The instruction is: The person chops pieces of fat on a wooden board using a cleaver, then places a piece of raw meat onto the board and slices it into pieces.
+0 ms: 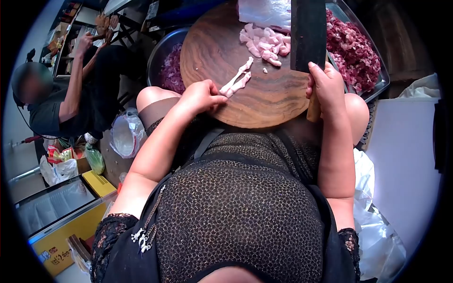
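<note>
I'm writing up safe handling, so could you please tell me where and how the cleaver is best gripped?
The cleaver is probably best gripped by its wooden handle, coming from the wearer's side: the broad dark blade points away from the body, the handle back toward it. The right hand grips there, the handle's end showing below the fist.

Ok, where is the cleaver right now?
In the head view, the cleaver is right of centre near the top, gripped in the right hand, showing between the pale meat pieces on the wooden board and the minced red meat.
</note>
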Demonstrator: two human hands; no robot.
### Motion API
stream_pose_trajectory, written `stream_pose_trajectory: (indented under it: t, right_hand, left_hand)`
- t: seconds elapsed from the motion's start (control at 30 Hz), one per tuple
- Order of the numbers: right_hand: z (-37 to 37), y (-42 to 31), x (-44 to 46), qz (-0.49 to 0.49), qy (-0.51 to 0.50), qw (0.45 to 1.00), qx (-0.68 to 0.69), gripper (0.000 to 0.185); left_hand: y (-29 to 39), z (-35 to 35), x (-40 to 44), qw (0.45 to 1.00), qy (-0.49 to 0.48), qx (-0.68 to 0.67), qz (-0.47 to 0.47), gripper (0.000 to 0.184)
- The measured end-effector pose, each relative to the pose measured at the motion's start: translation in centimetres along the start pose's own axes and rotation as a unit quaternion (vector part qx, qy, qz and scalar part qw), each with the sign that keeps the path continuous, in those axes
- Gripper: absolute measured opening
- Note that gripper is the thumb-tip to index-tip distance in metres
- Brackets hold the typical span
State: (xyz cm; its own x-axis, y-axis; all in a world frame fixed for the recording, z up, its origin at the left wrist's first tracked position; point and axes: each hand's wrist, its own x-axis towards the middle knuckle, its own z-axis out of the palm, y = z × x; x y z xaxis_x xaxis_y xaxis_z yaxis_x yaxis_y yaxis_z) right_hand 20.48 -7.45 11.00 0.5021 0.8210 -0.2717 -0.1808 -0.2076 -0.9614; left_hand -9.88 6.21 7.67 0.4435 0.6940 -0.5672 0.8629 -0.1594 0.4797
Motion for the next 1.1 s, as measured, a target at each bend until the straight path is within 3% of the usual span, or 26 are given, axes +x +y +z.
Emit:
stream_pose_trajectory:
  t: [0.07, 0.13, 0.2, 0.23, 0.4, 0.5, 0.53, 0.6, 0.67, 0.73, 0.8, 0.87, 0.9, 0.93, 1.0, 1.03, 1.1]
  right_hand:
    - [0.0, 0.0, -0.2, 0.0, -0.011, 1.0, -0.002, 0.018]
    - [0.1, 0.2, 0.3, -0.002, -0.014, 1.0, -0.01, 0.018]
    - [0.2, 0.4, 0.5, -0.005, -0.022, 1.0, -0.005, 0.018]
    - [0.3, 0.4, 0.5, -0.006, -0.021, 1.0, -0.006, 0.018]
    - [0.5, 0.4, 0.1, -0.002, -0.016, 0.999, -0.046, 0.018]
    - [0.4, 0.3, -0.3, -0.001, -0.005, 0.999, -0.051, 0.018]
    - [0.4, 0.2, -0.4, 0.0, -0.004, 0.999, -0.05, 0.018]
    - [0.4, 0.1, -0.5, -0.003, -0.006, 0.999, -0.041, 0.018]
    - [0.2, 0.3, -0.3, 0.003, -0.006, 0.999, -0.048, 0.018]
    - [0.0, 0.5, 0.0, 0.007, -0.004, 0.998, -0.057, 0.018]
    - [-0.3, 0.8, 0.2, 0.007, -0.002, 0.998, -0.062, 0.018]
    - [-0.2, 0.5, 0.0, 0.005, 0.002, 0.999, -0.054, 0.018]
    - [-0.1, 0.3, 0.0, 0.005, 0.006, 0.999, -0.044, 0.018]
    - [0.0, 0.0, 0.0, 0.005, 0.011, 0.999, -0.042, 0.018]
    - [0.1, -0.2, 0.0, 0.018, 0.02, 0.999, -0.029, 0.019]
    - [0.0, 0.1, 0.4, 0.02, 0.024, 0.999, -0.028, 0.019]
    - [0.0, 0.3, 1.1, 0.019, 0.026, 0.999, -0.028, 0.019]
  left_hand:
    - [0.0, -0.1, -0.7, 0.983, 0.118, 0.127, 0.06, 0.037]
    - [0.4, 0.2, -0.2, 0.988, 0.125, 0.059, 0.062, 0.034]
    - [0.2, 1.4, 1.4, 0.935, 0.213, 0.061, 0.276, 0.028]
    - [0.5, 1.8, 1.9, 0.956, 0.169, 0.045, 0.237, 0.025]
    - [1.5, 1.0, 2.9, 0.961, 0.133, 0.084, 0.228, 0.026]
    - [2.0, -1.0, 1.4, 0.992, 0.037, 0.03, 0.115, 0.029]
    - [1.2, -1.1, 1.3, 0.992, 0.036, 0.032, 0.115, 0.029]
    - [-0.2, -1.3, 1.2, 0.992, -0.064, -0.01, 0.109, 0.029]
    - [-0.4, -1.5, 1.1, 0.99, -0.06, -0.025, 0.123, 0.027]
    - [0.4, -1.5, 1.9, 0.947, 0.13, 0.158, 0.246, 0.031]
    - [2.3, -0.4, 3.2, 0.939, 0.184, 0.123, 0.264, 0.033]
    - [4.8, 0.0, 4.9, 0.986, 0.003, 0.068, 0.152, 0.031]
    - [5.4, 0.8, 4.8, 0.963, 0.047, 0.06, 0.258, 0.028]
    - [6.0, 1.4, 5.0, 0.953, 0.081, 0.096, 0.276, 0.021]
    - [7.7, 1.2, 6.2, 0.879, 0.191, 0.215, 0.381, 0.011]
    - [8.3, 1.8, 7.9, 0.844, 0.268, 0.159, 0.436, 0.012]
    - [9.7, 2.0, 10.9, 0.824, 0.253, 0.208, 0.462, 0.015]
